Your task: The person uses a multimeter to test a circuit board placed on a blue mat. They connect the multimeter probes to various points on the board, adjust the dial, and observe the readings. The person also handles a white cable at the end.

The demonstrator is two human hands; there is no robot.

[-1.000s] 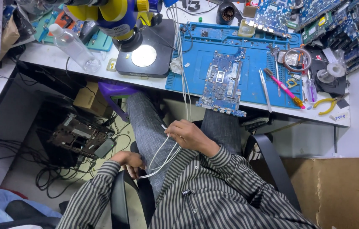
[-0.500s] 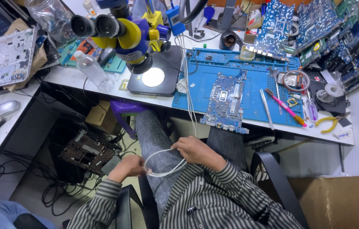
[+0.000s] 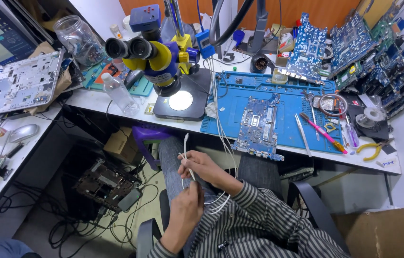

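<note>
The desk (image 3: 116, 102) ran white along the wall, crowded with a yellow-and-blue microscope (image 3: 156, 52), a blue work mat (image 3: 288, 93) and a bare circuit board (image 3: 258, 125) laid flat on the mat, likely so it sat within reach of the lens. I sat back from the edge with both hands over my lap. My left hand (image 3: 185, 206) was closed around the white cable (image 3: 186, 153), thumb side up; my right hand (image 3: 201, 167) pinched the same cable just above, fingers curled. One end stood up free, the rest looped below my wrists, held low to keep slack off the floor. Where the far end ran I could not tell; my sleeves hid part of the loop.
</note>
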